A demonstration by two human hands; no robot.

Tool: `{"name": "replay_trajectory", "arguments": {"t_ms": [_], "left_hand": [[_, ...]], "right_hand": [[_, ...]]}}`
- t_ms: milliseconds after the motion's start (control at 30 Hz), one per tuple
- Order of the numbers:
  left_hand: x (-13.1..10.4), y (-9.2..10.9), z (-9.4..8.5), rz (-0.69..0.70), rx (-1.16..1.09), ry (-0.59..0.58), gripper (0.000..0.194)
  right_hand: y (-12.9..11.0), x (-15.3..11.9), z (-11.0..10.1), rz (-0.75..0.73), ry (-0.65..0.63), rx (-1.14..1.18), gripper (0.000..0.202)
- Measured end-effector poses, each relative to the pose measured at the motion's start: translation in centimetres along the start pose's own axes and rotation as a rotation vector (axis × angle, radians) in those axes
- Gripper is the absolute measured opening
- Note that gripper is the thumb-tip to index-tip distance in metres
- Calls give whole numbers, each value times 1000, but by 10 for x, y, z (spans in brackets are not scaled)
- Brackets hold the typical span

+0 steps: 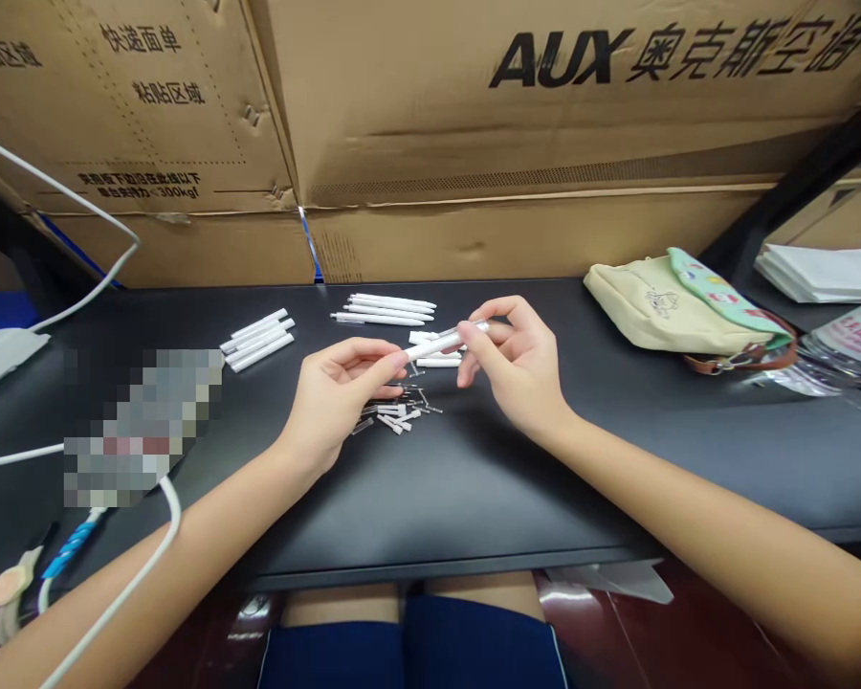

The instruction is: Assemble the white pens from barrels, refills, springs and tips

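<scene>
Between my two hands is a white pen barrel [436, 345], held slightly tilted above the black table. My left hand [330, 397] pinches its left end with thumb and fingers. On the right end, my right hand [522, 362] closes thumb and fingertips, which partly hide that end. Below and behind the barrel lie more white pen parts [441, 363], partly covered. Small white caps [397, 421] and thin metal springs [430, 407] are scattered under my hands. Behind them is a row of white pens [387, 309]. Several white tubes [258, 340] lie farther left.
A cream and green pouch [674, 304] sits at right, beside a clear plastic package [853, 344] and white papers [825, 273]. At left are a blurred-out device [147, 421] and a white cable [172, 517] crossing my left forearm. Cardboard boxes [517, 239] stand behind the table [459, 507].
</scene>
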State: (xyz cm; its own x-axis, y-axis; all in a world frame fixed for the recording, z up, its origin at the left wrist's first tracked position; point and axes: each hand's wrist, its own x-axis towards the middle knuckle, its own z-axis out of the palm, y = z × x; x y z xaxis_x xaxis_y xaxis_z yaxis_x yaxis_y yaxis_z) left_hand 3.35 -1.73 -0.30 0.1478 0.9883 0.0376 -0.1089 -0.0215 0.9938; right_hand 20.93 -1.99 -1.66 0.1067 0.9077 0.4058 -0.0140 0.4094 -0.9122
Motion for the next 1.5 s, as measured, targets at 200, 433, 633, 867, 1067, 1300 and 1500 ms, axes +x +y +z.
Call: {"name": "replay_trajectory", "arguments": {"t_ms": [200,433,633,867,1067,1300,1500], "left_hand": [[3,-2,-1,25,-36,75,18],[6,-2,-2,15,-57,185,27],[7,-1,-3,1,-73,194,27],[6,-1,-3,14,-61,187,27],[6,-1,-3,5,-51,171,29],[5,0,-3,-17,-21,156,23],[5,0,-3,-46,-8,70,19]], "right_hand": [[0,-4,2,23,-40,-3,26],[1,-6,3,95,-148,0,25],[1,-9,5,152,-246,28,24],[4,-10,4,148,-276,35,24],[7,-12,3,120,-320,-39,26],[7,-15,2,96,-367,-99,24],[5,-17,3,46,-412,-141,19]]}}
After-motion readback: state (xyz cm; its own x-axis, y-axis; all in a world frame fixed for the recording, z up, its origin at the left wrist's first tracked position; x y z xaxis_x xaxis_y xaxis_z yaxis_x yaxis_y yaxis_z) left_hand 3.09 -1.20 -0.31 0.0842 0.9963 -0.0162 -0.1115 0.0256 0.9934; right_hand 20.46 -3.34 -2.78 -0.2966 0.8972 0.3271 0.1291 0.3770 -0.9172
